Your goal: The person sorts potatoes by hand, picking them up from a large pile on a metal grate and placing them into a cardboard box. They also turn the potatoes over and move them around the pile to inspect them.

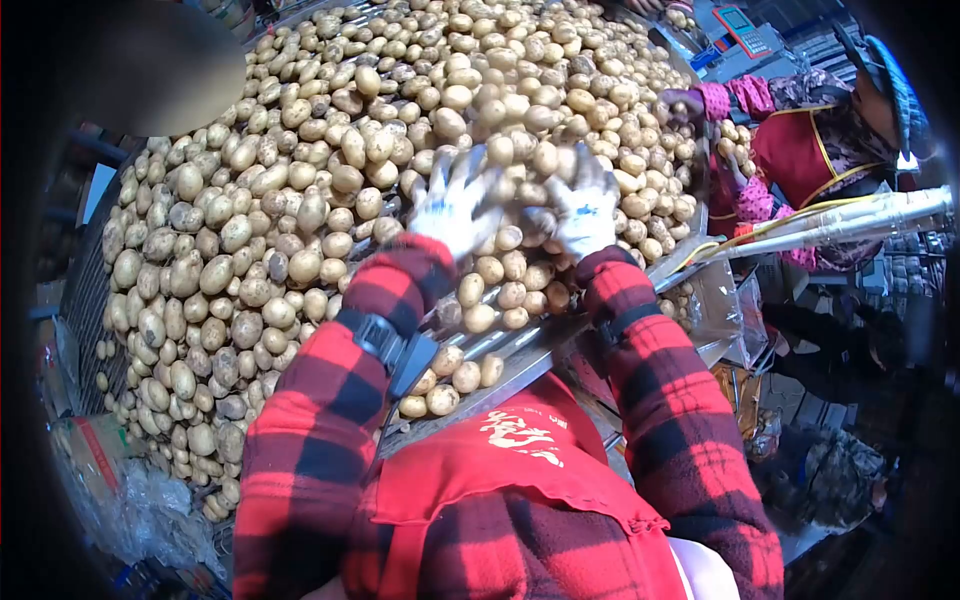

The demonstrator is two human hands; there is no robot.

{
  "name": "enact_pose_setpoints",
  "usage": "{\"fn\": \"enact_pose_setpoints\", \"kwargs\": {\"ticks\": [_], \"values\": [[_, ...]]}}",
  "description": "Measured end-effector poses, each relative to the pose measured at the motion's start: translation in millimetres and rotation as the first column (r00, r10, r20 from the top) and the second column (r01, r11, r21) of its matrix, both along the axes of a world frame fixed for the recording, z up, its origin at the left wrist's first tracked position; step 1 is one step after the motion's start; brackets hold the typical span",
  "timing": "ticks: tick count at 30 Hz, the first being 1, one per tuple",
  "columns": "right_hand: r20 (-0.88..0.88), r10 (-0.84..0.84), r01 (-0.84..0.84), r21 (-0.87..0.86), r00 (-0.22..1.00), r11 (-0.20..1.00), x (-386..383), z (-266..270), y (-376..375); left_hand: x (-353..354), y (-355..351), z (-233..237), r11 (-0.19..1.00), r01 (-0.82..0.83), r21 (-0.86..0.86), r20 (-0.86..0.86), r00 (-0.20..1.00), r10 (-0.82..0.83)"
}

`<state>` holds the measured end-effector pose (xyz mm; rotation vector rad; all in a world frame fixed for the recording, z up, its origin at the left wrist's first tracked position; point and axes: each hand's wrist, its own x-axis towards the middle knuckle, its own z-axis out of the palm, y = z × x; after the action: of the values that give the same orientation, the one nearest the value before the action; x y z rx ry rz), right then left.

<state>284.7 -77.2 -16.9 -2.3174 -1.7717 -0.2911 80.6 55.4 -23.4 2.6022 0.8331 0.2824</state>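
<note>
A large heap of potatoes [310,210] covers the sorting table, pale brown and some darker with soil. My left hand [455,212], in a white glove with grey-blue fingertips, lies over the potatoes with its fingers spread. To its right, my right hand [585,212] wears a matching glove and reaches onto the same heap, fingers apart and slightly blurred. Between my wrists sits a small group of potatoes [513,293], with a few more near the table's metal edge [500,375]. Neither hand shows a potato held in it.
At the right, a co-worker in a red apron [800,150] has hands by the heap's edge. Pale poles [830,222] with a yellow cord extend from the table's right side. A red handheld device [740,28] lies at the top right. Plastic wrapping [160,510] is at lower left.
</note>
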Motion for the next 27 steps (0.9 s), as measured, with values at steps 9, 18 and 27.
{"fn": "enact_pose_setpoints", "kwargs": {"ticks": [9, 18, 27], "values": [[-0.118, -0.033, 0.008, -0.211, 0.993, 0.977, -96.2, -45.7, -118.4, -137.0, -58.2, -15.1, 0.977, 0.048, 0.206, -0.196, 0.981, -0.007], [-0.439, 0.330, -0.302, 0.135, 0.835, 0.944, -131.0, 14.8, -88.5, -193.2, -98.2, 0.9, 0.996, -0.089, 0.001, -0.146, 0.985, 0.088], [-0.384, 0.478, -0.513, 0.012, 0.790, 0.858, -176.2, -17.9, -43.1, -185.9, -101.0, 4.3, 0.916, -0.330, -0.227, 0.285, 0.877, 0.387]]}}
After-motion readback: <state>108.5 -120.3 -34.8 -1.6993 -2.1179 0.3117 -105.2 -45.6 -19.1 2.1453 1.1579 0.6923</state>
